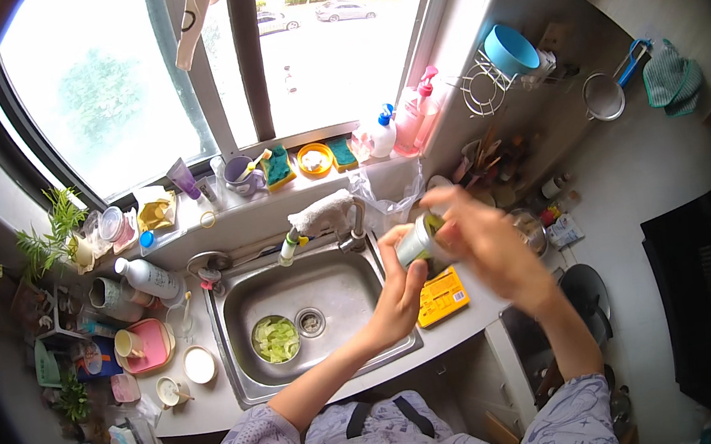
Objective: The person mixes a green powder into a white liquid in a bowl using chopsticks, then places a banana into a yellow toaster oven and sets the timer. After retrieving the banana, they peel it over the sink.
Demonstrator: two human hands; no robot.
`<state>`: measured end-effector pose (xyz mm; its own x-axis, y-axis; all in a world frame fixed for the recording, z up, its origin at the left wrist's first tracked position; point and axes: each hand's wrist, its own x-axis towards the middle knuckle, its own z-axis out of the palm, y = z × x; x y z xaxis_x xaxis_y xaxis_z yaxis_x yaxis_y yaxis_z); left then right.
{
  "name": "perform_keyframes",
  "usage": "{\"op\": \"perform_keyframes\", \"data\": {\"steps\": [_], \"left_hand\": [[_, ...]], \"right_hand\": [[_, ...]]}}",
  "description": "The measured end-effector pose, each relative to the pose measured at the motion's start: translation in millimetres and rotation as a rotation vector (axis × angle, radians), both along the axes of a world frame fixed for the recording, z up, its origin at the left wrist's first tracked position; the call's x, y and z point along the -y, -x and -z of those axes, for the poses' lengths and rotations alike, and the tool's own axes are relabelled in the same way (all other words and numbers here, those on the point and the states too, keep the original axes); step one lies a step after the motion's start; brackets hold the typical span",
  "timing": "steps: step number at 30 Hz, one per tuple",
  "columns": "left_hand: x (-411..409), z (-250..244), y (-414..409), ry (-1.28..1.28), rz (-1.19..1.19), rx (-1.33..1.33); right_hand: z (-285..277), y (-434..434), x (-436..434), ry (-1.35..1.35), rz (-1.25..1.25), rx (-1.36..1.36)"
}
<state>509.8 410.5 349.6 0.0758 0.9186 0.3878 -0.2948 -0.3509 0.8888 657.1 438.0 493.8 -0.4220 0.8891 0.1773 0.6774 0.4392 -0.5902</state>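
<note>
My left hand [397, 297] is wrapped around a small silvery can [413, 246], holding it tilted above the sink's right edge. Something green shows at the can's upper end. Blurred by motion, my right hand [492, 252] has its fingertips at that end; whether they grip a lid or the rim is not clear. Below the hands, a yellow box [443, 298] bearing print lies on the counter. In the stainless steel sink [344, 290], a round bowl of chopped pale green leaves [277, 339] stands left of the drain [310, 322].
A faucet [352, 239] with a white cloth over it rises behind the sink. Sponges [279, 167] and pump bottles [379, 132] line the windowsill. Cups [172, 391] and a pink tray [147, 344] crowd the left counter. A dark pan [586, 297] lies at right.
</note>
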Motion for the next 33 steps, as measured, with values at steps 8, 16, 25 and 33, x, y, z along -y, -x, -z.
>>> {"op": "perform_keyframes", "data": {"steps": [8,16,25,33], "left_hand": [[-111.9,-76.6,-30.2,-0.173,0.093,0.039],[-245.0,-125.8,-85.7,-0.284,-0.228,-0.219],[-336.3,-166.9,-164.6,-0.380,-0.275,-0.614],[-359.7,-160.5,-175.2,-0.479,-0.241,-1.129]], "right_hand": [[-58.1,-149.0,-193.9,-0.709,0.449,0.257],[-82.5,-186.1,-255.5,-0.695,0.184,0.048],[-105.8,-224.4,-258.0,-0.774,0.184,-0.143],[-88.1,-236.2,-265.3,-0.705,0.165,-0.134]]}}
